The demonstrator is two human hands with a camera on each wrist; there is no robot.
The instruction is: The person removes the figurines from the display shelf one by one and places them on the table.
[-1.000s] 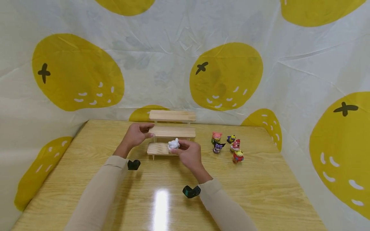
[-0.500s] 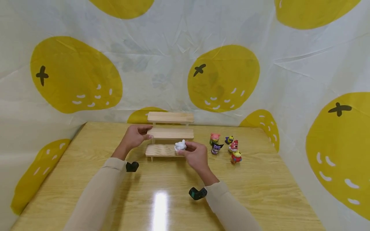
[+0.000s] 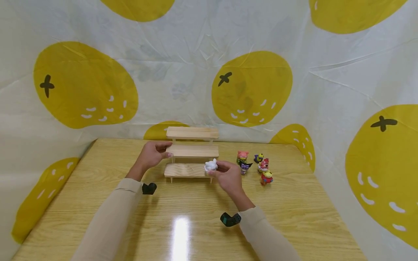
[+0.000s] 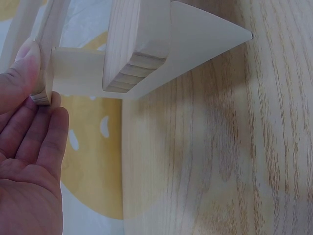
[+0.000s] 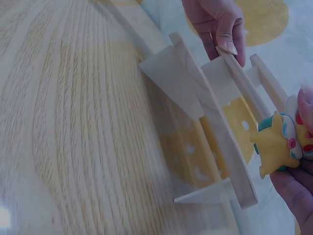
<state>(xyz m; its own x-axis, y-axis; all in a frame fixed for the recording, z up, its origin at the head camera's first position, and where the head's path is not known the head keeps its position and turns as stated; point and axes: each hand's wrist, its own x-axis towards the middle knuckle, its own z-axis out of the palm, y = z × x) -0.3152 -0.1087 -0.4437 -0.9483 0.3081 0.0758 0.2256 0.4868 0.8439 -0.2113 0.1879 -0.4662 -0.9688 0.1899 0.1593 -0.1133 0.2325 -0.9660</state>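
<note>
A wooden three-tier display stand (image 3: pixel 192 151) stands near the back of the table. My left hand (image 3: pixel 151 156) pinches the left end of its middle tier, thumb on one face and fingers on the other, as the left wrist view shows. Between the thumb and fingers of my right hand (image 3: pixel 228 176) is a small figurine (image 3: pixel 211 165), white on the side facing the head camera. The right wrist view shows the figurine's yellow limbed part (image 5: pixel 277 144), with teal, pink and red details. It is at the right end of the bottom tier (image 3: pixel 186 169), overlapping it in the head view.
To the right of the stand, several small figurines (image 3: pixel 267 177) stand grouped on the wooden table (image 3: pixel 277 217). A white cloth (image 3: pixel 183 83) printed with big yellow fruit hangs behind and at both sides.
My right hand has carried the figurine rightward along the bottom tier, from near its middle to its right end. My left hand keeps its grip on the stand.
</note>
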